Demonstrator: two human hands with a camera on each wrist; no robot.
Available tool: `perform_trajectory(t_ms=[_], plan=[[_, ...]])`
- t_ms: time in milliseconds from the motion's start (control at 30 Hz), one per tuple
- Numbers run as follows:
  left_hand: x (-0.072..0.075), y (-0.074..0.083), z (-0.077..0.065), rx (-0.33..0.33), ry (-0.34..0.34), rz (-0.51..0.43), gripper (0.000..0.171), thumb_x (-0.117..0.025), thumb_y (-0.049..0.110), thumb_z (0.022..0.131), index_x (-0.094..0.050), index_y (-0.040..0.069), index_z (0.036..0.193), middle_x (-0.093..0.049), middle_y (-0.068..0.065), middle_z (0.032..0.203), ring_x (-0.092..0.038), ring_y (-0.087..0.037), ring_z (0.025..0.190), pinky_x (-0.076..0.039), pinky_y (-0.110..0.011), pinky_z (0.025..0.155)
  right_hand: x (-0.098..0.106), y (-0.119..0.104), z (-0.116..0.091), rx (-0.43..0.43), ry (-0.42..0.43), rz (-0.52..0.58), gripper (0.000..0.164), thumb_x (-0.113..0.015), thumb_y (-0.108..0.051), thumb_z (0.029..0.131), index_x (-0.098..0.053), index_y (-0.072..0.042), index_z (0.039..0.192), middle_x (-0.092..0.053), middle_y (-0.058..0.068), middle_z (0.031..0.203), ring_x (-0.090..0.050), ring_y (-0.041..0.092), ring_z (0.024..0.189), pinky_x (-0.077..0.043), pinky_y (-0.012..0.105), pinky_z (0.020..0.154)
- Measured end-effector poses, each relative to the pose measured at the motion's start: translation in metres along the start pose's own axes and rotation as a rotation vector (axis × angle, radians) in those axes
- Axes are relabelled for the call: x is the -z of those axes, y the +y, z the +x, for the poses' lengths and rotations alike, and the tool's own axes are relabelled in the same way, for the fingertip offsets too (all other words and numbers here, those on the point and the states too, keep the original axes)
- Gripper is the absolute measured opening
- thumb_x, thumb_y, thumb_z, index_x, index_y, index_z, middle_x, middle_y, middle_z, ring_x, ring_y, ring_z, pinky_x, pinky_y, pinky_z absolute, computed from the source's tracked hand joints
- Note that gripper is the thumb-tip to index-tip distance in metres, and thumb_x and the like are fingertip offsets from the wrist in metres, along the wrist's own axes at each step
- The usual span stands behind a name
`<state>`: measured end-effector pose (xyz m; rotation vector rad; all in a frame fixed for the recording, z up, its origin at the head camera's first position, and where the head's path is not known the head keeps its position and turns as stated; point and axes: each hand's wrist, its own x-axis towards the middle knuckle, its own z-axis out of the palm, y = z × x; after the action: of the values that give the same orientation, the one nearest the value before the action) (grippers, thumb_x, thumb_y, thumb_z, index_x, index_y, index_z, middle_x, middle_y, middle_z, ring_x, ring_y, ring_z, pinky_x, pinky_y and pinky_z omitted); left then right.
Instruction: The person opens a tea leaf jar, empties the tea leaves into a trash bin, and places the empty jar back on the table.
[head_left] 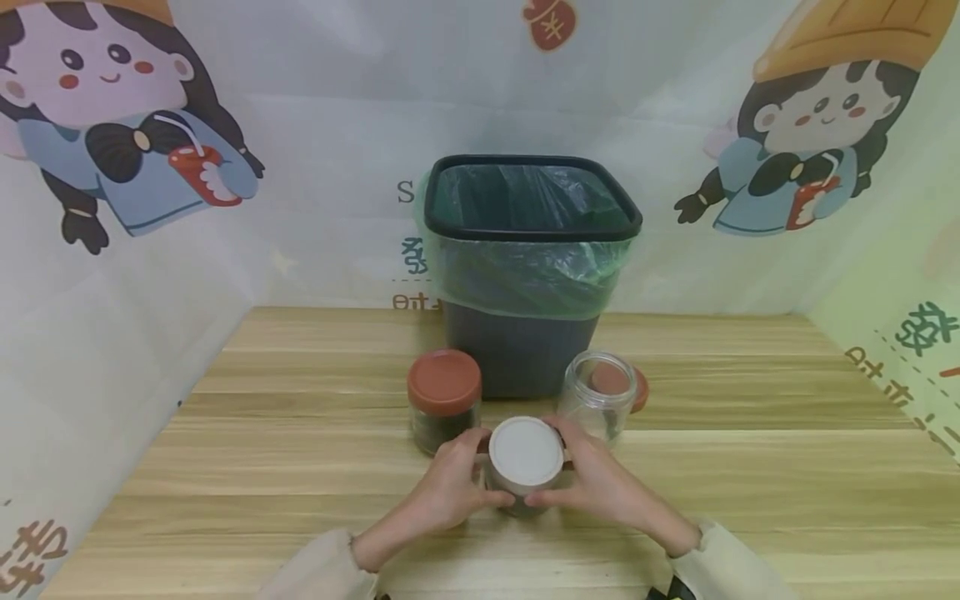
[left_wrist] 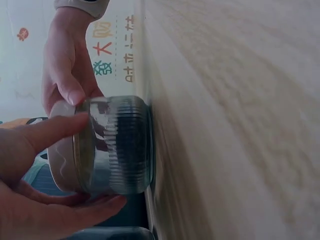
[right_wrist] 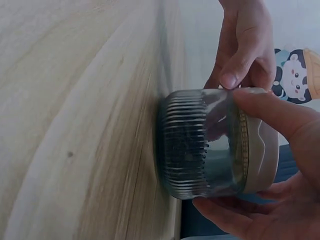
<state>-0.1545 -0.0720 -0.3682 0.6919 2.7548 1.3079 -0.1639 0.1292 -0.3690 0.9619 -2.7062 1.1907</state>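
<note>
A ribbed glass jar [left_wrist: 122, 145] with dark contents in its lower part stands upright on the wooden table, capped by a white lid [head_left: 527, 451]. From the left, my left hand [head_left: 452, 482] grips it, thumb at the front and fingers curving round the far side. My right hand [head_left: 600, 479] holds the opposite side the same way, the two thumbs almost meeting just under the lid. Both wrist views show fingers and thumbs against the glass near the lid's edge. Part of the jar's back is hidden in the head view.
Behind the left hand stands a jar with a red-brown lid [head_left: 444, 383] and dark contents. A lidless clear jar [head_left: 598, 400] is behind the right hand, with another red-brown lid [head_left: 641, 390] beyond it. A dark bin [head_left: 517, 354] lined with a green bag stands farther back.
</note>
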Motion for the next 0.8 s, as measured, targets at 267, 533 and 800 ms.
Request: perform_trajectory(t_ms=[267, 533, 800], plan=[[0.001, -0.009, 0.005, -0.122, -0.106, -0.031, 0.075, -0.083, 0.018, 0.058, -0.044, -0.003, 0.119, -0.056, -0.014, 0.115, -0.054, -0.027, 0.104, -0.045, -0.038, 0.087, 0.005, 0.000, -0.004, 0.036, -0.064, -0.047, 0.080, -0.076, -0.036, 0.067, -0.038, 0.005, 0.124, -0.052, 0.011, 0.114, -0.054, 0.023, 0.099, -0.048, 0.031, 0.078], [0.000, -0.012, 0.009, -0.123, -0.212, -0.059, 0.092, -0.085, 0.024, 0.054, -0.035, 0.002, 0.128, -0.051, -0.010, 0.120, -0.050, -0.025, 0.108, -0.040, -0.038, 0.091, 0.005, 0.000, -0.005, 0.095, -0.131, -0.002, 0.077, -0.074, -0.035, 0.071, -0.037, 0.000, 0.128, -0.048, 0.010, 0.122, -0.049, 0.022, 0.108, -0.046, 0.034, 0.086], [-0.002, -0.011, 0.008, -0.122, -0.198, -0.030, 0.097, -0.086, 0.027, 0.052, -0.032, -0.001, 0.128, -0.052, -0.012, 0.118, -0.052, -0.025, 0.104, -0.042, -0.034, 0.088, -0.004, -0.014, -0.001, 0.136, -0.026, -0.150, 0.081, -0.074, -0.042, 0.067, -0.040, 0.004, 0.123, -0.050, 0.009, 0.115, -0.050, 0.020, 0.101, -0.044, 0.038, 0.083]])
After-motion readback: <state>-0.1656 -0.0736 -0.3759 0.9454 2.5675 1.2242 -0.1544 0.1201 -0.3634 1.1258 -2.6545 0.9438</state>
